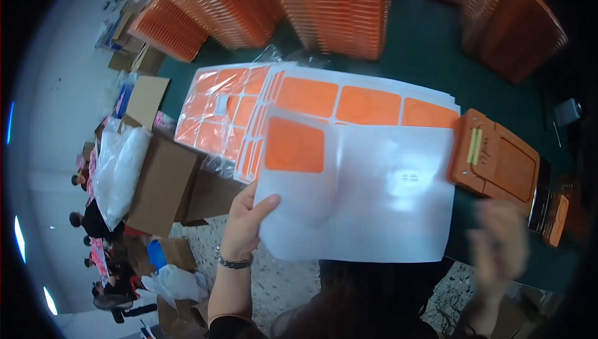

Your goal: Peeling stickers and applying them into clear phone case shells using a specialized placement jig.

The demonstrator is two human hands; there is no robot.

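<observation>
My left hand (pixel 242 224), with a bracelet at the wrist, pinches the left edge of a glossy white sticker backing sheet (pixel 386 220), thumb on top. One orange rounded sticker (pixel 294 146) sits at the sheet's upper left; the rest of its face is bare and shiny. To the right of the sheet, near the table's front edge, my right hand (pixel 500 245) is smeared by motion, so its fingers cannot be read. Beyond the held sheet lies a pile of orange sticker sheets (pixel 367 103), partly covered by it. Just right of the sheet is an orange plastic case (pixel 507 161) with yellow strips.
Tall stacks of orange plastic parts (pixel 330 9) line the back of the dark green table, with another stack (pixel 514 27) at the far right. Clear plastic wraps sticker sheets (pixel 212 105) on the left. Cardboard boxes (pixel 159 183) stand beside the table; several people sit farther left.
</observation>
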